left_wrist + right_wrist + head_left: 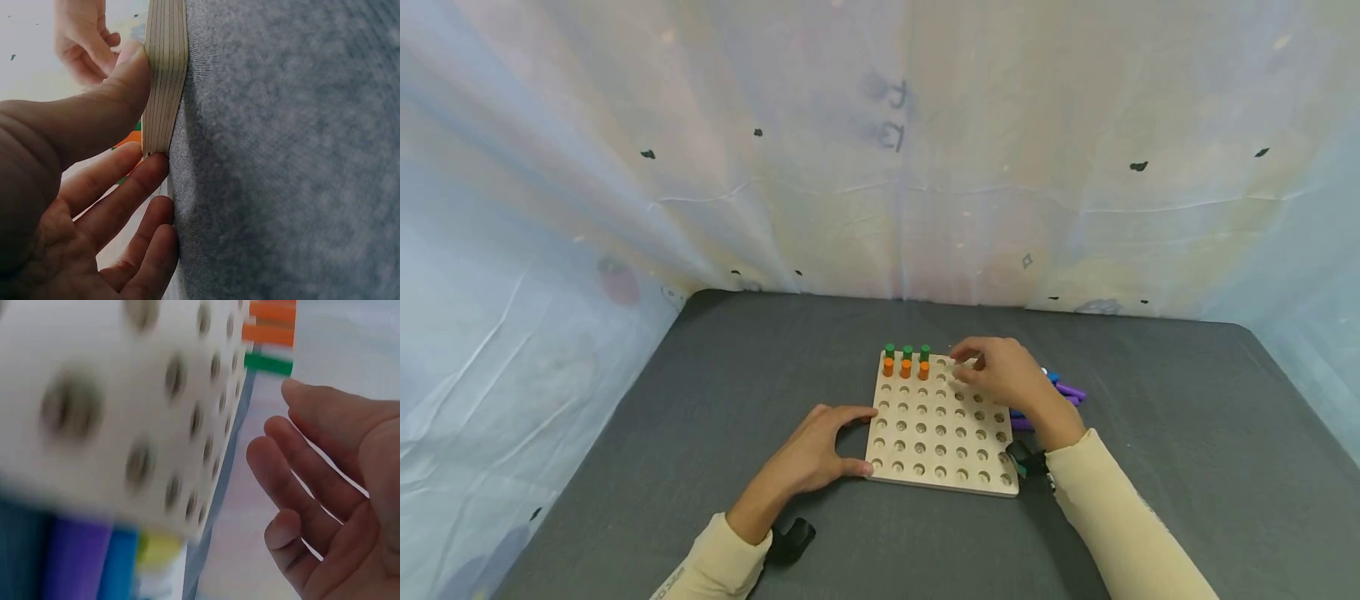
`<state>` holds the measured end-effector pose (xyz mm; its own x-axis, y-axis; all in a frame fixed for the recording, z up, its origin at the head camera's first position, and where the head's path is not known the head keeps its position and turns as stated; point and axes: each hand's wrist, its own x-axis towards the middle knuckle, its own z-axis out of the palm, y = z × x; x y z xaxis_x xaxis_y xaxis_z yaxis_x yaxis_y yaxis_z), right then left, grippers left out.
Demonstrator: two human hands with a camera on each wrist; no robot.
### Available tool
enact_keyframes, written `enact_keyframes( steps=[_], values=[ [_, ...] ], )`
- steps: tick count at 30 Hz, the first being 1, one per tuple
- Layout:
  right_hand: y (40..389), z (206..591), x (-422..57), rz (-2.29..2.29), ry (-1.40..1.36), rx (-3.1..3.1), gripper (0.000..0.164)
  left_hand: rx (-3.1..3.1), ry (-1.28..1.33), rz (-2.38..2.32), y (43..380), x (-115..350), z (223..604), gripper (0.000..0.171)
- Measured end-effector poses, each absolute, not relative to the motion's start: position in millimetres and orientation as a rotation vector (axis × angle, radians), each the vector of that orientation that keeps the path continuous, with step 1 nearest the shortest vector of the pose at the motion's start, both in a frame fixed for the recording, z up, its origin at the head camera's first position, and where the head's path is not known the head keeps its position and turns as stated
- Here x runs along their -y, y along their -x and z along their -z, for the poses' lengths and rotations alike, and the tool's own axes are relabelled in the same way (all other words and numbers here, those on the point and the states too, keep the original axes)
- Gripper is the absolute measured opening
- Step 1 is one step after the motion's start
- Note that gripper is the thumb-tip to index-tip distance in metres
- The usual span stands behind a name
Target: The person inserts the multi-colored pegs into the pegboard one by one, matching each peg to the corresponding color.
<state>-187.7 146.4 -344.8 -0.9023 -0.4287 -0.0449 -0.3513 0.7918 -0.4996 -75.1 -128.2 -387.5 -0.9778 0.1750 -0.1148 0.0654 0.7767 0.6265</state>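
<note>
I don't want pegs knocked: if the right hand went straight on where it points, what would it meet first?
The right hand would probably meet the nearest green peg first, though its height over the board is unclear.

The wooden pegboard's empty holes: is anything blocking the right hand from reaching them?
Nothing visible: the right hand hovers over the wooden pegboard, near empty holes. The green pegs and orange pegs stand to its left; the purple pegs lie beyond the board's right edge.

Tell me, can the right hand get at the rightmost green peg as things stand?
Likely yes: the right hand, seemingly empty, hovers near the green peg, with nothing visible between them.
</note>
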Motion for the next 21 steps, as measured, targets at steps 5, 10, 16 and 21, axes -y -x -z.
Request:
enact_keyframes(
  steps=[5, 10, 16, 21],
  values=[
    [196, 348, -177, 0.718, 0.6, -2.844, 0.023, -2.793, -0.191, -0.99, 75, 129, 387, 0.074],
    [201, 351, -202, 0.661, 0.569, -2.857, 0.023, -2.8, -0.177, -0.984, 75, 129, 388, 0.074],
    [206, 354, -223, 0.608, 0.494, -2.877, 0.022, -2.803, -0.166, -0.976, 75, 129, 388, 0.074],
    [211, 360, -231, 0.575, 0.465, -2.898, 0.021, -2.802, -0.201, -0.989, 74, 130, 388, 0.074]
  ],
)
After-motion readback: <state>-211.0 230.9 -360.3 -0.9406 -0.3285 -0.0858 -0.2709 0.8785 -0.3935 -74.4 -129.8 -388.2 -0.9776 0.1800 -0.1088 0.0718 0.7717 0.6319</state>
